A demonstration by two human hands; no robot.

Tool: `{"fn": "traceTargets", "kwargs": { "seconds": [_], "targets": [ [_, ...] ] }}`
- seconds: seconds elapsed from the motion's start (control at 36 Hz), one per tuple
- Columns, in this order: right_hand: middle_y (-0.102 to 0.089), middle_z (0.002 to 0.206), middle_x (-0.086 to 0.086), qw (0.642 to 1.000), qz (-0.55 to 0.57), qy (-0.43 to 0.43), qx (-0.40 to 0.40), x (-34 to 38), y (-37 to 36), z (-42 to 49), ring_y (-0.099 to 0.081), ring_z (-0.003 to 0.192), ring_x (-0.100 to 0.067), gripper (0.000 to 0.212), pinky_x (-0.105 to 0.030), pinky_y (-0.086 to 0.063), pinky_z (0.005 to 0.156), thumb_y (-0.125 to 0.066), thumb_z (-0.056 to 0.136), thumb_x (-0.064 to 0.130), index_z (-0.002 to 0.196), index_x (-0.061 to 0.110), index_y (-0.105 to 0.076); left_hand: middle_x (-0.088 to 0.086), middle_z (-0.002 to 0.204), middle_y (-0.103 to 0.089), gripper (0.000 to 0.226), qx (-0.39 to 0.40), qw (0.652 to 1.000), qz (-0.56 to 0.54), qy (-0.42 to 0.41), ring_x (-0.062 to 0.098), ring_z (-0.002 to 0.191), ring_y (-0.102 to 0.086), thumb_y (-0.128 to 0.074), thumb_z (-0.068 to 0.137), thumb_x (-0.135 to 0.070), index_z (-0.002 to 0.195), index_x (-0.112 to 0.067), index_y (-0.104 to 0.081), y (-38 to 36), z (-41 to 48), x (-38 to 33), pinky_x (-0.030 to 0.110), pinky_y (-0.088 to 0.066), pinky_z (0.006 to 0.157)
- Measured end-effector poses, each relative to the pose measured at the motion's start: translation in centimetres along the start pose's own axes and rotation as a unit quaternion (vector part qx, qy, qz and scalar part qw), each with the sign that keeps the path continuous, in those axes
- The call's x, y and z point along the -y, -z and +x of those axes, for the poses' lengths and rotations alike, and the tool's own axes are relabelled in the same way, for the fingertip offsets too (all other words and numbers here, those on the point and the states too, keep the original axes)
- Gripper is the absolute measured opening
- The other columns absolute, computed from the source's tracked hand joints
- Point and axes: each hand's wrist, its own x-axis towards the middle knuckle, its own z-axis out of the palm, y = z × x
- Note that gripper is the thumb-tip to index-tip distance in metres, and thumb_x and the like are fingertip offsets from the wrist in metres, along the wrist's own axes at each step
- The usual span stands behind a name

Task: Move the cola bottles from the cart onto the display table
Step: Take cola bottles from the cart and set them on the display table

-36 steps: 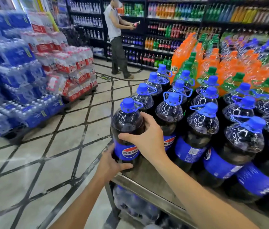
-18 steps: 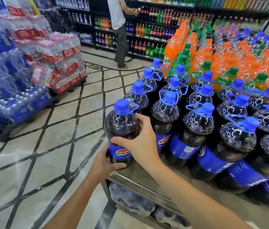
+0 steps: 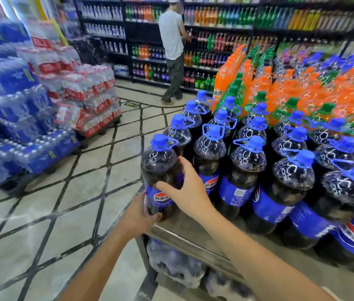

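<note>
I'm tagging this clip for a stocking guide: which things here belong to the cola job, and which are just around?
Part of the job:
- cola bottle at the table corner, gripped by the left hand and right hand
- cola bottles already placed
- display table

Just around:
- orange soda bottles
- water packs
- drink shelves
- person at the shelves

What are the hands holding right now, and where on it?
Both hold the corner cola bottle on the display table: left hand low on its left side, right hand across the label at mid-body.
</note>
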Motion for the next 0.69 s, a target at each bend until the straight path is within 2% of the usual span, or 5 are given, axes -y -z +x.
{"fn": "traceTargets", "kwargs": {
  "seconds": [0.22, 0.36, 0.44, 0.56, 0.69],
  "targets": [
    [-0.045, 0.160, 0.001, 0.967, -0.239, 0.026, 0.086, -3.4, 6.2, -7.4, -0.046, 0.144, -0.022, 0.066, -0.041, -0.038, 0.117, -0.062, 0.102, 0.040, 0.159, 0.021, -0.037, 0.001, 0.097, -0.068, 0.035, -0.082, 0.952, 0.291, -0.040, 0.027, 0.098, -0.066, -0.056, 0.077, -0.045, 0.105, -0.025, -0.061, -1.3, -4.9, -1.5, 0.037, -0.053, 0.081],
    [-0.042, 0.159, 0.001, 0.937, -0.345, 0.019, 0.054, -6.0, 11.1, -14.1, -0.048, 0.139, -0.025, 0.055, -0.041, -0.044, 0.108, -0.050, 0.107, 0.035, 0.158, 0.022, -0.037, 0.007, 0.118, -0.069, 0.051, -0.050, 0.938, 0.332, -0.082, 0.030, 0.113, -0.064, -0.054, 0.081, -0.050, 0.117, -0.016, -0.065, -4.6, -10.0, -7.2, 0.038, -0.052, 0.093],
    [-0.044, 0.154, -0.003, 0.916, -0.399, 0.001, 0.034, -7.8, 14.0, -18.9, -0.045, 0.140, -0.027, 0.047, -0.043, -0.044, 0.109, -0.045, 0.108, 0.033, 0.153, 0.018, -0.041, 0.014, 0.108, -0.073, 0.067, -0.042, 0.927, 0.338, -0.159, 0.035, 0.102, -0.070, -0.042, 0.068, -0.052, 0.107, -0.007, -0.072, -7.9, -12.6, -9.5, 0.044, -0.057, 0.086],
    [-0.051, 0.145, -0.007, 0.893, -0.449, -0.018, -0.004, -9.9, 18.0, -26.4, -0.050, 0.134, -0.030, 0.041, -0.044, -0.047, 0.103, -0.048, 0.107, 0.032, 0.143, 0.013, -0.051, 0.013, 0.121, -0.067, 0.054, 0.037, 0.912, 0.353, -0.207, 0.033, 0.117, -0.062, -0.055, 0.086, -0.049, 0.120, -0.009, -0.066, -12.3, -17.9, -14.1, 0.040, -0.049, 0.097],
    [-0.064, 0.102, -0.016, 0.887, -0.449, -0.079, -0.080, -12.4, 22.8, -36.1, -0.065, 0.100, -0.042, 0.012, -0.047, -0.053, 0.079, -0.063, 0.094, 0.018, 0.099, 0.007, -0.063, 0.008, 0.142, -0.057, 0.058, 0.104, 0.882, 0.350, -0.296, 0.029, 0.131, -0.053, -0.060, 0.094, -0.043, 0.143, -0.014, -0.052, -18.6, -23.8, -19.2, 0.035, -0.040, 0.107]
  ]
}}
